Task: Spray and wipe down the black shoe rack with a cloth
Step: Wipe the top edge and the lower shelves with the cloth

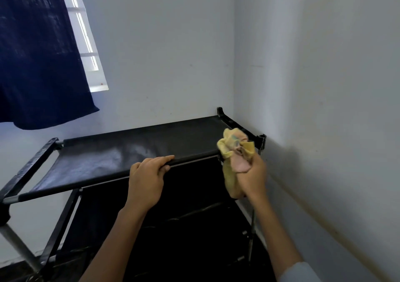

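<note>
The right hand (252, 174) had its grip curled tight round a bunched yellow cloth (234, 152), a soft, crumpled rag with pinkish patches, held against the front right corner of the black shoe rack (121, 158). The left hand (147, 174) gripped the rack's rounded front rail, fingers over the top and thumb beneath. The top shelf was taut, matte black fabric stretched between tubular bars, faintly dusty-looking. The rack stood in a corner of pale walls (324, 76), below a dark blue curtain (36, 54).
</note>
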A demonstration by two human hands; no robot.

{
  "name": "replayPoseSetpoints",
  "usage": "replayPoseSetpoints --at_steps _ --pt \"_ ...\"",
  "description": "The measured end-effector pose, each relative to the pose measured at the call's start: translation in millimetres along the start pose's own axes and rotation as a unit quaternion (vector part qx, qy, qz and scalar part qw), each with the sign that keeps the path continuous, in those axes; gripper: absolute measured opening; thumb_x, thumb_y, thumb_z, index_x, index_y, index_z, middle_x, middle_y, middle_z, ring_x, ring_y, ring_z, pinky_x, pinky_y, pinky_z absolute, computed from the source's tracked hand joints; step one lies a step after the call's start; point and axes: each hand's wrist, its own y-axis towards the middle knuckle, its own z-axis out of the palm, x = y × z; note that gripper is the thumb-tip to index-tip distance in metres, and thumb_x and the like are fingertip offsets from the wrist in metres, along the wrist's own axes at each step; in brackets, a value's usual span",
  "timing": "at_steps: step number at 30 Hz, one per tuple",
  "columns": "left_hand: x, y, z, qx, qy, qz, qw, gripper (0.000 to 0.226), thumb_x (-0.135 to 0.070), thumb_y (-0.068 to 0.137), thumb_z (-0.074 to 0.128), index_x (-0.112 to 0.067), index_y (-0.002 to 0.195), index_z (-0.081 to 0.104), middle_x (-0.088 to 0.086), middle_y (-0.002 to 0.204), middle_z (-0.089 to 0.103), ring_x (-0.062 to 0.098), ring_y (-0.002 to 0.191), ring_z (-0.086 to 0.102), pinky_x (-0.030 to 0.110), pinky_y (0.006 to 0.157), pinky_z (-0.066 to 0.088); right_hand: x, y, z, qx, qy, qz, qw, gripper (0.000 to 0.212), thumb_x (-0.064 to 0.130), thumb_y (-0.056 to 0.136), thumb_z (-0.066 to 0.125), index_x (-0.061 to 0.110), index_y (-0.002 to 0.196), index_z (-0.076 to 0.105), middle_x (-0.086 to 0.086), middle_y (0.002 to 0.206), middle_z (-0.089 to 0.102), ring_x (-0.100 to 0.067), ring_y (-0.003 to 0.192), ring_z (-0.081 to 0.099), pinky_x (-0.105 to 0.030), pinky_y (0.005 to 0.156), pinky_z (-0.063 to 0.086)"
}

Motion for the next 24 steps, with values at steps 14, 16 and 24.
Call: replayPoseSetpoints --at_steps 14,16,24 --pt "-3.6 -0.2 5.3 -0.025 0.016 0.009 1.0 0.027 -0.017 0.09 0.049 -0.021 0.107 0.07 -0.005 0.095 0.072 0.018 0.09 0.062 0.027 0.077 0.021 51.4 -51.1 89.0 -0.044 -0.081 -0.066 0.994 0.072 0.072 0.071 0.063 0.033 0.13 0.053 0.012 0.145 0.036 -0.025 0.123 0.037 -0.014 0.086 0.025" --pt "-3.0 -0.8 4.9 -0.027 0.024 0.013 0.999 0.031 -0.019 0.086 0.044 -0.021 0.103 0.07 -0.006 0.091 0.072 0.019 0.087 0.063 0.025 0.072 0.017 50.2 -59.1 98.2 -0.042 -0.096 -0.088 0.991 0.064 0.062 0.075 0.066 0.027 0.127 0.055 0.009 0.144 0.04 -0.024 0.115 0.044 -0.004 0.075 0.02" --pt "-5.4 0.4 2.3 -0.013 0.024 -0.002 1.0 0.022 -0.012 0.09 0.053 -0.022 0.102 0.068 -0.005 0.086 0.07 0.02 0.088 0.062 0.023 0.074 0.017 38.3 -50.3 34.6 0.184 0.002 -0.199 0.962 0.057 0.027 0.075 0.064 0.047 0.123 0.041 0.009 0.121 0.057 -0.015 0.106 0.058 -0.04 0.088 0.051"
